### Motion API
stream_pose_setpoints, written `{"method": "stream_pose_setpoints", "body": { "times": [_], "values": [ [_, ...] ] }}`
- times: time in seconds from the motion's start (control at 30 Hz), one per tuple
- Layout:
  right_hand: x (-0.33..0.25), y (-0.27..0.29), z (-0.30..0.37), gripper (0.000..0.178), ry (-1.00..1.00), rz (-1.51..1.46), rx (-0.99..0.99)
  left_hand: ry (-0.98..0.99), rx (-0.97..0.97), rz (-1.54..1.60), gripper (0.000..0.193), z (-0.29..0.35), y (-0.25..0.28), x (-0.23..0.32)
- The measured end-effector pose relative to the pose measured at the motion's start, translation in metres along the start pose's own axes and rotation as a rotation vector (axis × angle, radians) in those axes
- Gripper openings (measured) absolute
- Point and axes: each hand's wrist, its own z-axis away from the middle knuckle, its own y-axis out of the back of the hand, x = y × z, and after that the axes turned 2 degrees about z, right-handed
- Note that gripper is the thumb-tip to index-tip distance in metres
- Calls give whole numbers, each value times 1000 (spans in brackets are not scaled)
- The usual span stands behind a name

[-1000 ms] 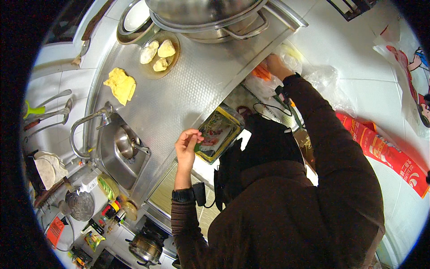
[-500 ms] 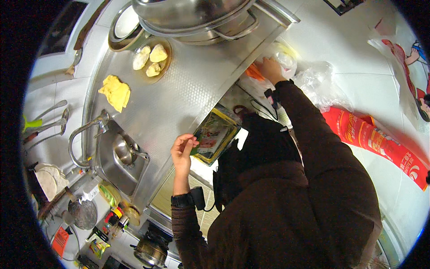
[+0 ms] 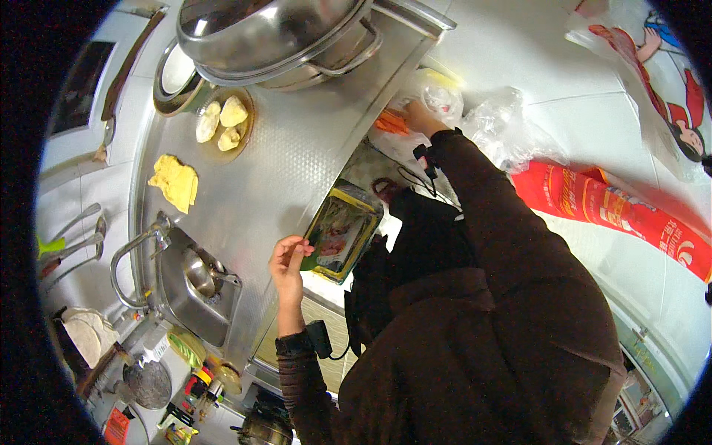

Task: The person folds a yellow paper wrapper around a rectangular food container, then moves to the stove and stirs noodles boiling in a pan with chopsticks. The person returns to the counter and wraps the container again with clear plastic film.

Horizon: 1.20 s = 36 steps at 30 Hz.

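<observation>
My left hand [image 3: 288, 261] hangs at the counter's front edge, fingers loosely bent and thumb apart, with nothing visible in it. Beside its fingertips, lower down, is a dark rectangular bin [image 3: 343, 231] with a yellowish rim and mixed scraps inside. Further right, my right hand [image 3: 421, 119] reaches down among clear plastic bags [image 3: 442, 96]. Orange carrot-like pieces [image 3: 391, 122] lie right beside it. Its fingertips are hidden there, so any grip is unclear.
On the steel counter [image 3: 274, 148] stand a large lidded pot [image 3: 274, 37], a plate of pale yellow chunks [image 3: 245, 130] and a yellow cloth [image 3: 175, 182]. A sink [image 3: 174, 289] holding a small pan [image 3: 200, 273] lies left. A red bag [image 3: 615, 211] leans at right.
The whole view has shifted, moving most things left. My right hand has sunk deeper among the bags, and more of the orange pieces shows. My left hand keeps its shape beside the bin.
</observation>
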Motion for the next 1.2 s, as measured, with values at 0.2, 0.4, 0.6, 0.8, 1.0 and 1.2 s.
{"method": "stream_pose_setpoints", "body": {
  "times": [0.2,0.4,0.6,0.8,1.0,1.2],
  "values": [
    [24,97,93,37,-135,-407,-155,7,10,58,16,0,10,-6],
    [108,146,204,53,-821,-540,-392,-11,32,92,17,2,20,-6],
    [121,139,210,85,-922,-1544,561,-67,-5,104,17,-9,15,6],
    [81,180,195,67,-714,-1655,553,-109,-22,73,15,-18,-1,21],
    [92,188,165,81,-1201,-1629,467,-171,-63,99,14,-17,-5,24],
    [21,188,128,15,-601,-1106,665,-188,-48,90,13,-14,1,32]
  ]
}}
